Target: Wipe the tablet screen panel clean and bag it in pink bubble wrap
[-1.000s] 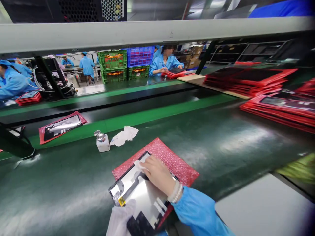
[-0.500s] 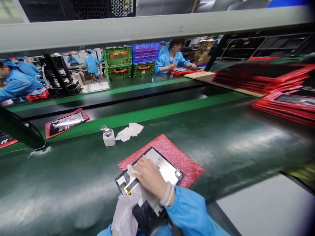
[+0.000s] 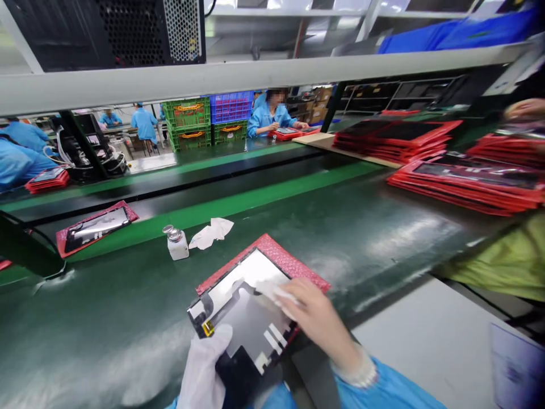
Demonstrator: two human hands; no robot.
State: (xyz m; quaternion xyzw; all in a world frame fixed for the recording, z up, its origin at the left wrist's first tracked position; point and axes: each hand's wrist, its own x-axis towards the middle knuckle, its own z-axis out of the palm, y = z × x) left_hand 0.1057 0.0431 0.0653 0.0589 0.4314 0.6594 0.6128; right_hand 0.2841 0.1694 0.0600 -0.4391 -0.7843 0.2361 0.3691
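Panel (image 3: 242, 309) on red bubble wrap (image 3: 293, 264), left grip (image 3: 204, 369) at near edge, right hand (image 3: 317, 318) on top

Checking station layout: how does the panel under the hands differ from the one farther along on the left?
The near panel is tilted up, gripped by the gloved left hand and wiped by the right hand; the far panel lies flat, untouched. The near one looks larger, being closer. Both rest on red bubble wrap.

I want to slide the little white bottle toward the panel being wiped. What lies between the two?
Only bare green belt lies between the white bottle and the panel on its red bubble wrap, in the head view.
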